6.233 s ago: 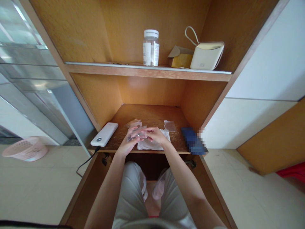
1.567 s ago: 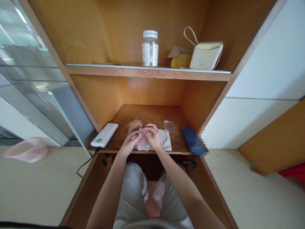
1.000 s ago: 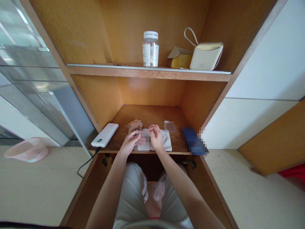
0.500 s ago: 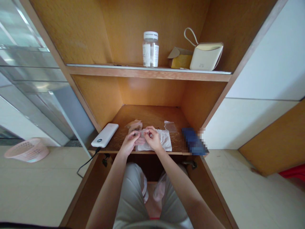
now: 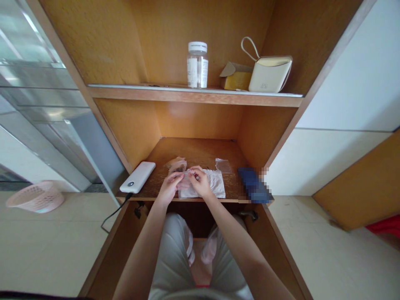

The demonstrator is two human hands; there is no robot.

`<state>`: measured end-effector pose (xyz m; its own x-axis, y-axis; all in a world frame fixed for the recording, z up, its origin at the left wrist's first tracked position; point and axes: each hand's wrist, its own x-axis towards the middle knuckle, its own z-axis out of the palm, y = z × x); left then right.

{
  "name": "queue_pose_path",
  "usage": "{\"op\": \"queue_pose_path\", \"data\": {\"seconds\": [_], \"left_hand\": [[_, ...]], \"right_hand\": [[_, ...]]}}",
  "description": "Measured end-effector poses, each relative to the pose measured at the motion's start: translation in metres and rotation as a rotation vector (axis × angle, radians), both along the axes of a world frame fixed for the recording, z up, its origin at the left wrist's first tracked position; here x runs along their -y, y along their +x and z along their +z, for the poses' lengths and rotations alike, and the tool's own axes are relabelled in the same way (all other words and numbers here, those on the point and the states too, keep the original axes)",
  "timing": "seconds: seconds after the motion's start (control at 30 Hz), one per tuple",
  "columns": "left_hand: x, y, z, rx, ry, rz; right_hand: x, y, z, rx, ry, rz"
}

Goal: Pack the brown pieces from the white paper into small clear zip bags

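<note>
Both my hands are close together above the lower shelf. My left hand (image 5: 169,186) pinches a small clear plastic bag (image 5: 185,182) by its left upper edge. The fingers of my right hand (image 5: 200,181) are curled in on the bag's other side, partly hiding it. Beneath the hands lies a crumpled white cloth (image 5: 216,182). Behind the left hand rests a clear bag with brownish contents (image 5: 176,164). Past the right hand, another small clear zip bag (image 5: 223,166) lies flat on the wood.
A white power bank (image 5: 138,177) with a cable is at the shelf's left; a dark blue, partly blurred object (image 5: 254,185) lies right. The upper shelf holds a clear jar (image 5: 197,66), a yellow box (image 5: 237,77) and a cream power bank (image 5: 271,75). A pink basket (image 5: 36,198) stands on the floor.
My fingers have shifted very slightly on the clear bag. Everything else looks the same.
</note>
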<state>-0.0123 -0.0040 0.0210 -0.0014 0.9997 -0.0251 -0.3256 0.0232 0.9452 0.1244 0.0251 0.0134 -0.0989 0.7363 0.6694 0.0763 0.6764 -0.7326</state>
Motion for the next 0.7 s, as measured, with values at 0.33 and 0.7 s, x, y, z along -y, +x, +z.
{"op": "queue_pose_path", "data": {"seconds": [0.33, 0.7], "left_hand": [[0.0013, 0.0025, 0.0028, 0.017, -0.012, 0.049], [0.0012, -0.0002, 0.0, 0.004, 0.024, -0.004]], "right_hand": [[0.0025, 0.0015, 0.0039, 0.011, 0.024, 0.004], [0.0043, 0.002, 0.0041, 0.014, -0.001, 0.033]]}}
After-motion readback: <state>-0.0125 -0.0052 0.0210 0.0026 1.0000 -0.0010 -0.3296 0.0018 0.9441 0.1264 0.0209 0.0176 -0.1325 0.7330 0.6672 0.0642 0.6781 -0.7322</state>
